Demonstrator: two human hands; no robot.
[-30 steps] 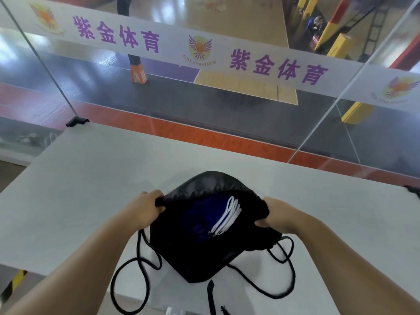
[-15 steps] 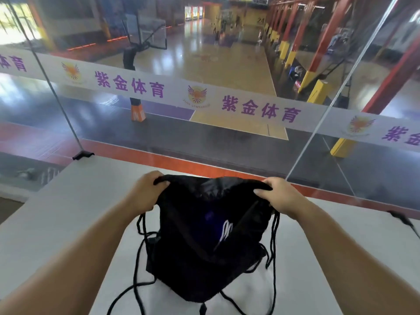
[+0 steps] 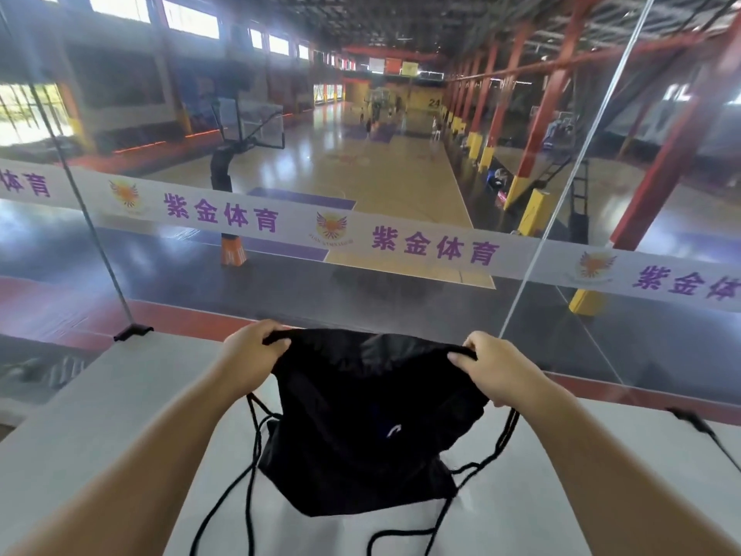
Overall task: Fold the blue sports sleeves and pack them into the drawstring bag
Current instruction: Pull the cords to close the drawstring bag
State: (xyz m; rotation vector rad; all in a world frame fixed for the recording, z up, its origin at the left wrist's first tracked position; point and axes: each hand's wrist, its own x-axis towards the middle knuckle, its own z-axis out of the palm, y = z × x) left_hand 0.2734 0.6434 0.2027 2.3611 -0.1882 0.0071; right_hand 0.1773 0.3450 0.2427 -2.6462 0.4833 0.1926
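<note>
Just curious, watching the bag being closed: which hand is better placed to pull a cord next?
Neither clearly: left hand and right hand both grip the black drawstring bag's rim, cords hanging below each.

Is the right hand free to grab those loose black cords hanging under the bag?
Probably not yet: the right hand grips the drawstring bag rim. The cords hang unobstructed just below it, once it lets go.

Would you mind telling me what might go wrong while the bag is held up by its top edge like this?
1. The left hand and right hand grip only the rim of the drawstring bag; a slip on either side could tip it.
2. The cords hang loose towards the table and might snag or tangle.
3. The mouth is not cinched, so whatever is inside could fall out if the bag tilts.
</note>
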